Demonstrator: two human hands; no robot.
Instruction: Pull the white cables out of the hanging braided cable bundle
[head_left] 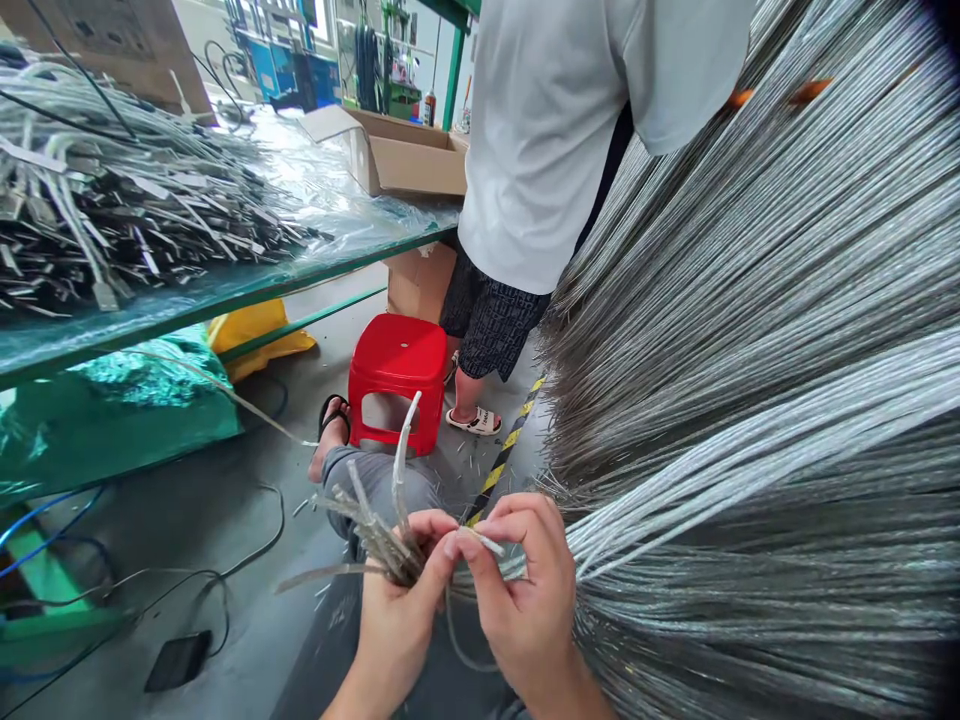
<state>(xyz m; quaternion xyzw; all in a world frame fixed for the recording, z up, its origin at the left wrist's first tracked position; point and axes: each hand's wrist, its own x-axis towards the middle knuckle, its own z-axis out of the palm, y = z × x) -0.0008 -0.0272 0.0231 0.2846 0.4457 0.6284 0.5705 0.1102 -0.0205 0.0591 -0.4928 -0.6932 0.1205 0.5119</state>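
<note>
My left hand (401,615) is closed round a bundle of wire ends (379,530) in translucent sleeves, which fan out to the left and upward. My right hand (531,590) pinches a single pale wire end (484,541) between thumb and fingers. The thumbs and fingertips of both hands meet at this wire. Behind my right hand, long silvery wires (697,480) run off to the right; whether they join the held bundle is hidden by the hand. One thin wire (456,635) loops below my hands.
Many silvery wires (720,280) fill the right side. A heap of cut wires (112,200) lies on the plastic-covered table (360,240), beside a cardboard box (416,160). A red stool (401,350) stands ahead, near a standing person (536,140). Cords and a black adapter (178,660) lie on the floor.
</note>
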